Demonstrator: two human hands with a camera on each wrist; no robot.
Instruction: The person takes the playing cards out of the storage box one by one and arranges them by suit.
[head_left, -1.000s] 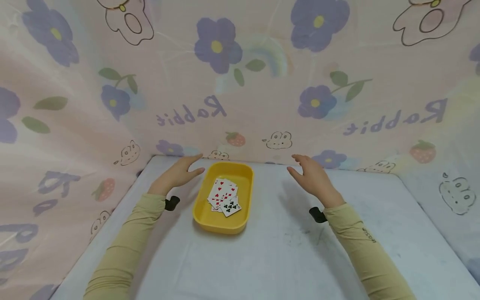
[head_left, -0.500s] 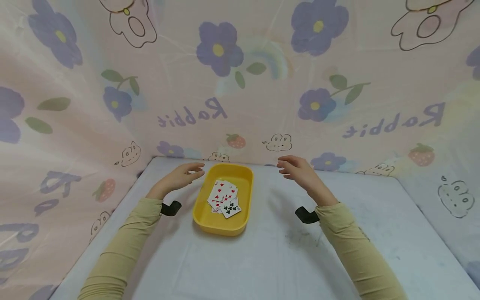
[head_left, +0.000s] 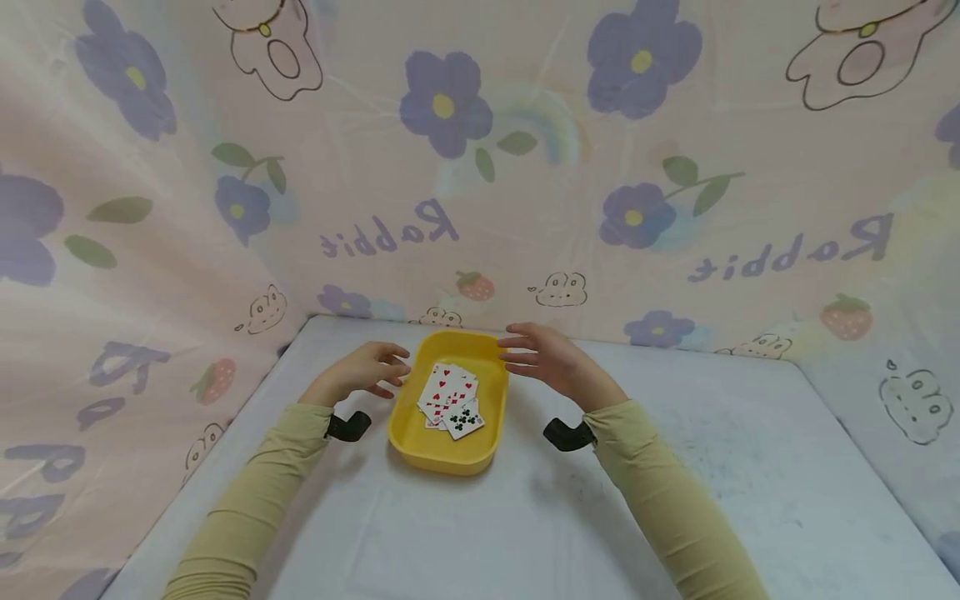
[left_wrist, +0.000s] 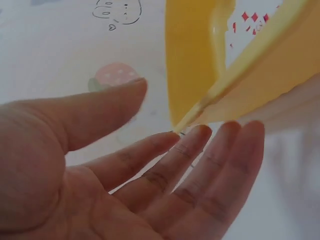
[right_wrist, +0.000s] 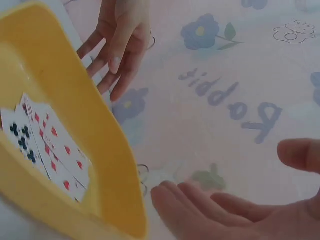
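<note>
A yellow plastic tray [head_left: 442, 462] stands on the white tabletop with several playing cards [head_left: 450, 392] lying face up in it, hearts, diamonds and a clubs card among them. At its left rim is my left hand [head_left: 358, 373], fingers loosely bent and thumb apart; the left wrist view shows the fingertips [left_wrist: 230, 127] close to the tray's wall, and contact is hard to tell. Across from it my right hand [head_left: 555, 362] reaches toward the far right rim with fingers extended. In the right wrist view its fingertips [right_wrist: 162, 192] lie just beside the tray. Neither hand holds anything.
A patterned cloth [head_left: 525, 192] with flowers, rabbits and lettering hangs behind and to the sides of the white table [head_left: 450, 542]. Black wrist-camera mounts [head_left: 567, 435] jut from both sleeves. Faint dark marks show on the tabletop at the right.
My right hand has moved left, from well right of the tray to its rim. My left hand has shifted slightly nearer the tray, its fingers spreading downward. Tray and cards stay put.
</note>
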